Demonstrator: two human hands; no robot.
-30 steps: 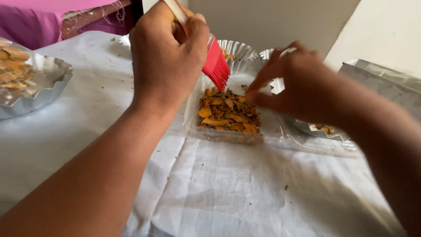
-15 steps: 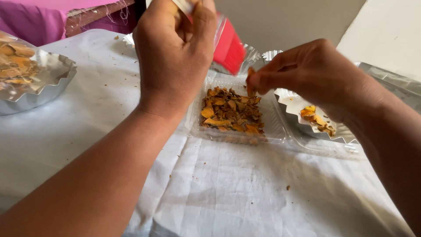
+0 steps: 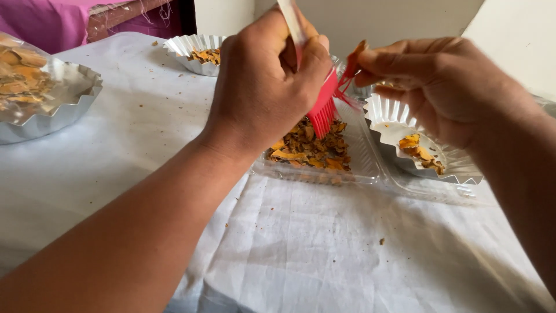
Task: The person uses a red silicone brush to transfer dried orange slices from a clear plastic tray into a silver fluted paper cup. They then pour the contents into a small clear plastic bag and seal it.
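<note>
My left hand grips a brush with a white handle and red silicone bristles, held bristles-down just above a clear plastic tray of orange-brown dried flakes. My right hand hovers to the right of the brush, its thumb and forefinger pinching a few red bristles at the brush's edge. Below my right hand sits a fluted foil cup with a few orange flakes in it.
A white cloth covers the table. Another fluted foil cup with flakes stands at the back. A larger foil dish of flakes under clear film sits at the far left. Purple fabric lies beyond.
My left hand lifted the brush off the tray and brought it back down over the flakes. My right hand rose from the flakes and now pinches the bristles.
</note>
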